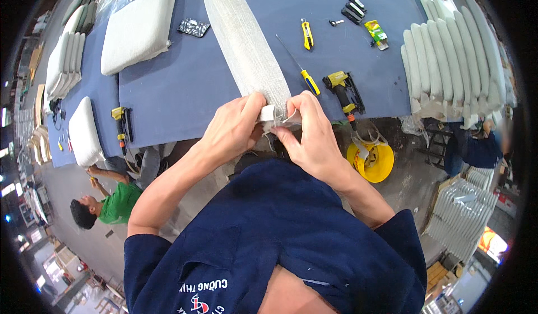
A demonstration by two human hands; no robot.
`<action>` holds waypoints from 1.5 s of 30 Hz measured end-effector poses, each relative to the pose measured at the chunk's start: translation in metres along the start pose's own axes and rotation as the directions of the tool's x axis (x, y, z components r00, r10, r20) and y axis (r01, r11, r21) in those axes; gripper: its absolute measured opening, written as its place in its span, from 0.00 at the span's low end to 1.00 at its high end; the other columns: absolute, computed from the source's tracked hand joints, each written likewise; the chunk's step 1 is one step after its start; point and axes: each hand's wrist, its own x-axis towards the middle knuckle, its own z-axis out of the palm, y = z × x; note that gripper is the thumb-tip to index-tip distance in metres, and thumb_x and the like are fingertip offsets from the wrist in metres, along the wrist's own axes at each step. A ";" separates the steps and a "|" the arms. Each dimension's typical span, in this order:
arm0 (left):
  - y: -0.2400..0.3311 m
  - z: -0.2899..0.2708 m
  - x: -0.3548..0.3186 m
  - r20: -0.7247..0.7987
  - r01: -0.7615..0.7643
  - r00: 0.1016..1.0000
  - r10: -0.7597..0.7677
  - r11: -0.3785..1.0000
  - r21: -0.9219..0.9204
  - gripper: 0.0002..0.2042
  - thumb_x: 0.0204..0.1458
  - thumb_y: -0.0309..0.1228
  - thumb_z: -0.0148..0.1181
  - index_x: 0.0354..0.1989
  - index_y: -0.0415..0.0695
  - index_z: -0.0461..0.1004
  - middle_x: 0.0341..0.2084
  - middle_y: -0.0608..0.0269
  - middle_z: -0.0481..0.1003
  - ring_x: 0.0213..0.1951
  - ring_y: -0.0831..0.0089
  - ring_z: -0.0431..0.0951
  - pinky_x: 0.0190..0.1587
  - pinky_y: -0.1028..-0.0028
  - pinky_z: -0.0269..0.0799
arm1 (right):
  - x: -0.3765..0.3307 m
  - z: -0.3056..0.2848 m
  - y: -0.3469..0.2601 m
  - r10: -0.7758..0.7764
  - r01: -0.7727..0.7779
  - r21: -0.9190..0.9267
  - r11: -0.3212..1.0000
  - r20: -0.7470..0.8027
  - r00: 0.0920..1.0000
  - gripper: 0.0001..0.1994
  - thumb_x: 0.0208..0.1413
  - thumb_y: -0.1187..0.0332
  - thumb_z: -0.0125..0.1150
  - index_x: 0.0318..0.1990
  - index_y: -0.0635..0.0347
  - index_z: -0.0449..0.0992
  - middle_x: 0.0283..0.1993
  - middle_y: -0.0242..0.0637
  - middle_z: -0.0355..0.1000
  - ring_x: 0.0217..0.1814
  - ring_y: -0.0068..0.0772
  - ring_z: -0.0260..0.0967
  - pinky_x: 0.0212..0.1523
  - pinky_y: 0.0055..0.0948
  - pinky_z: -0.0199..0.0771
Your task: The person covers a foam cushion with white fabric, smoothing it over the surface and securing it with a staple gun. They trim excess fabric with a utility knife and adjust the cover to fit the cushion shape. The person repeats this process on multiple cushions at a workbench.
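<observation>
Fabric is what both hands are busy with at the near edge of the blue table [185, 90]. I see the left hand [232, 129] and the right hand [314, 137] close together, thumbs and fingers pinched on the near end of a long upholstered panel [241, 39] that lies lengthwise on the table, running away from me toward its far side. The pinched spot is a loose flap of pale woven cover [273, 114] hanging right at the table's edge, with a few stray threads showing below it; neither hand holds a tool. I judge the cover already sits smooth along the visible top of the panel, while this end is not yet fixed down, so the folding and fastening of the corner looks like what is left; the underside is hidden from me, so I cannot tell how much is fastened there. Just beside the right hand lie a yellow-handled screwdriver [300, 67] and a yellow and black staple gun [344, 90], with a yellow utility knife [306, 34] farther off. Well to the right stands a row of finished-looking padded panels [448, 56] on edge, and to the left lie a square cushion [137, 28], a second staple gun [121, 124] and more pads. Below the table edge sits a yellow bucket [372, 163], and a person in a green shirt [117, 202] crouches at far left.
</observation>
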 end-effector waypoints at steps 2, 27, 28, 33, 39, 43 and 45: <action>-0.002 0.010 0.003 -0.095 -0.073 0.993 0.075 0.997 0.024 0.18 0.40 0.19 0.68 0.36 0.42 0.64 0.26 0.52 0.74 0.29 0.47 0.78 0.30 0.56 0.71 | -0.003 0.007 0.005 0.020 -0.022 -0.035 0.999 -0.049 0.999 0.20 0.47 0.84 0.68 0.42 0.62 0.64 0.40 0.47 0.63 0.43 0.55 0.65 0.44 0.46 0.67; 0.002 0.037 -0.049 -0.308 0.143 0.911 -0.274 0.910 -0.388 0.14 0.46 0.18 0.64 0.41 0.40 0.70 0.30 0.49 0.75 0.34 0.57 0.80 0.39 0.62 0.73 | -0.020 0.069 -0.001 -0.062 0.057 -0.026 0.998 -0.353 0.934 0.07 0.47 0.80 0.62 0.27 0.61 0.68 0.26 0.46 0.65 0.29 0.54 0.67 0.29 0.46 0.66; -0.016 0.021 -0.073 -0.091 0.232 0.942 -0.322 0.824 -0.517 0.13 0.51 0.21 0.65 0.43 0.40 0.71 0.38 0.58 0.77 0.44 0.68 0.79 0.47 0.68 0.73 | -0.024 0.078 -0.001 -0.081 0.088 0.007 0.996 -0.310 0.947 0.06 0.50 0.76 0.62 0.28 0.61 0.70 0.28 0.48 0.67 0.30 0.56 0.69 0.31 0.49 0.68; -0.028 -0.066 -0.108 -0.171 0.127 0.832 -0.527 0.482 -0.867 0.47 0.59 0.59 0.59 0.79 0.54 0.40 0.70 0.54 0.62 0.68 0.55 0.68 0.67 0.40 0.62 | -0.058 0.087 -0.013 -0.359 0.232 0.338 0.912 0.382 0.852 0.09 0.55 0.70 0.67 0.32 0.60 0.71 0.30 0.46 0.66 0.34 0.55 0.70 0.36 0.45 0.71; -0.001 -0.057 -0.128 -0.537 0.444 0.568 -0.623 0.782 -0.437 0.48 0.49 0.31 0.71 0.77 0.36 0.49 0.63 0.41 0.72 0.60 0.54 0.78 0.64 0.57 0.72 | -0.027 0.125 0.125 0.138 -0.233 0.254 0.939 0.343 0.929 0.12 0.69 0.60 0.59 0.50 0.58 0.80 0.51 0.34 0.79 0.53 0.32 0.74 0.57 0.37 0.74; 0.000 -0.032 -0.189 -0.494 0.283 0.684 -0.536 0.820 -0.498 0.42 0.46 0.31 0.70 0.72 0.35 0.60 0.60 0.46 0.75 0.60 0.60 0.76 0.64 0.63 0.70 | 0.009 0.163 0.296 0.557 -0.575 0.553 0.604 0.224 0.800 0.41 0.69 0.30 0.38 0.76 0.51 0.58 0.74 0.36 0.62 0.72 0.41 0.61 0.70 0.49 0.62; 0.003 -0.025 -0.197 -0.472 0.296 0.698 -0.539 0.816 -0.496 0.39 0.47 0.33 0.71 0.69 0.35 0.63 0.57 0.47 0.76 0.59 0.61 0.77 0.63 0.64 0.70 | 0.007 0.173 0.299 0.474 -0.659 0.701 0.273 0.497 0.726 0.50 0.65 0.21 0.26 0.82 0.48 0.49 0.82 0.36 0.55 0.80 0.44 0.54 0.74 0.53 0.56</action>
